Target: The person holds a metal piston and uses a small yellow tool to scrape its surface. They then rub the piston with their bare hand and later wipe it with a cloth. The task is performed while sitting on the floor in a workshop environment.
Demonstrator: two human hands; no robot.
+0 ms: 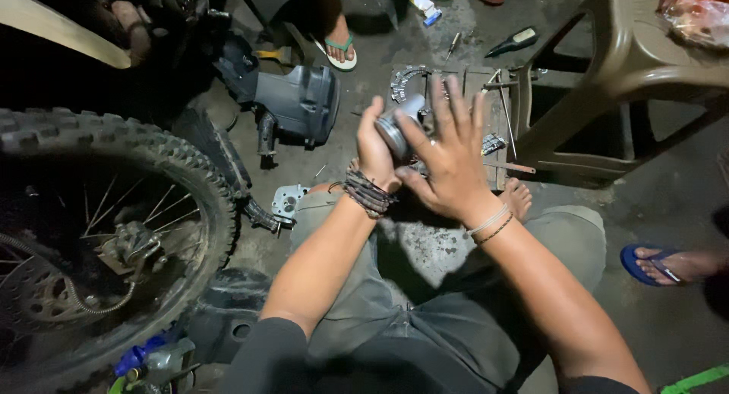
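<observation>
At frame centre, one grey metal cylinder (400, 124) is clasped in the closed grip of the left hand (374, 147); the right hand (449, 162), fingers spread, is pressed flat against its end. A slip is judged possible, dropping it onto the concrete floor (668, 204). Counted: one knobby wheel (99, 234) at left, two wrists with bracelets.

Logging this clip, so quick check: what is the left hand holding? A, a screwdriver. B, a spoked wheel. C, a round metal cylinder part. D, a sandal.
C: the left hand grips a round metal cylinder, with the right hand pressed flat against its end; the wheel stands apart at the left.
</observation>
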